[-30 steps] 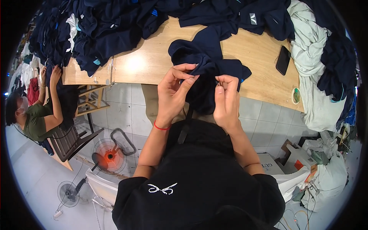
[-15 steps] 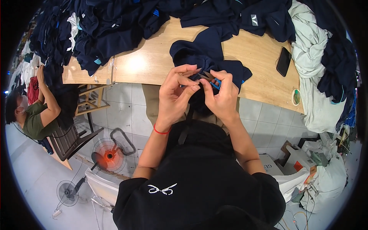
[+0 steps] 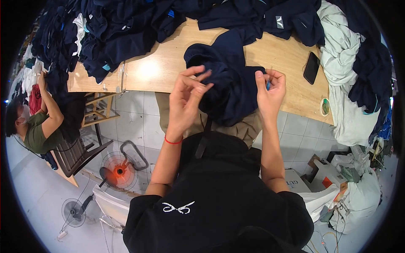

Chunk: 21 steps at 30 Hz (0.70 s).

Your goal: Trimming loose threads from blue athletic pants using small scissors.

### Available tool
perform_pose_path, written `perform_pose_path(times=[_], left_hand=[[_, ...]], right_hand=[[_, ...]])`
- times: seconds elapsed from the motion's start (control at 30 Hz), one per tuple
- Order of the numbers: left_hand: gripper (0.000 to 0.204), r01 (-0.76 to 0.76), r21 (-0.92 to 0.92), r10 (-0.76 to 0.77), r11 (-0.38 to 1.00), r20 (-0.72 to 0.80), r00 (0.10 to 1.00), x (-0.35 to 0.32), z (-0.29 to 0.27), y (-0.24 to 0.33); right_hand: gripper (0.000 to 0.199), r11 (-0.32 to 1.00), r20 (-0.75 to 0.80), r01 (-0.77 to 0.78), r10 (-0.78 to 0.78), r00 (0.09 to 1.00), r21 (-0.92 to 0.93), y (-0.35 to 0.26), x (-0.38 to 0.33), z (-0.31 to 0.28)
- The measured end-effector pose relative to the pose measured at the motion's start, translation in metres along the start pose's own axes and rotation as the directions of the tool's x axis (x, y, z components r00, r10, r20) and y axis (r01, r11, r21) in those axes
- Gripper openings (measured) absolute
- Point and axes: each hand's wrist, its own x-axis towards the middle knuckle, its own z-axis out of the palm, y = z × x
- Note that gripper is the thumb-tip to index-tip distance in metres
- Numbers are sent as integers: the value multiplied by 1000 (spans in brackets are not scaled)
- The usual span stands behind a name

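Main piece: dark navy soft-fabric garment [image 3: 230, 90], bunched at the near edge of the pale wood-grain table [image 3: 152, 67], lower part hanging over the edge toward the lap. Far end runs up to the heap of navy garments [image 3: 122, 46]; can't tell from here if it's under or just against it.

Handling, my read: light, limp, some grip to the cloth, not fragile. Folds will shift under any pull. I'd take hold at a doubled fold or seam near the table edge; a single-layer pinch would likely just stretch it.

Hands: left hand [image 3: 185, 99] at the garment's left side, fingers loosely curled and blurred; I can't tell if they pinch cloth. Right hand [image 3: 272, 95] by the garment's right edge, fingers closed round a small blue object [image 3: 268, 85], mostly hidden, kind unclear to me.

Containers: small round pale-rimmed dish [image 3: 322, 109] at the table's right corner, something green inside. On the floor right, an open whitish cardboard box [image 3: 333, 173], contents unclear to me; beside it a flat-topped white printed box [image 3: 296, 180]. Bulky white plastic sack [image 3: 358, 202] further right, contents hidden.
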Motion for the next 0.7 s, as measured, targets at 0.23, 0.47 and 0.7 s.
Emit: perform_pose_path(times=[0.23, 0.47, 0.7], left_hand=[[8, 191, 176, -145, 966, -245, 959, 11, -78, -21], [42, 142, 911, 639, 387, -377, 670, 22, -124, -20], [53, -12, 700, 11, 714, 6, 1000, 50, -29, -49]], right_hand=[[21, 927, 355, -192, 307, 883, -323, 26, -43, -5], [34, 835, 378, 156, 66, 923, -528, 15, -47, 28], [19, 794, 322, 242, -61, 945, -558, 18, -4, -5]])
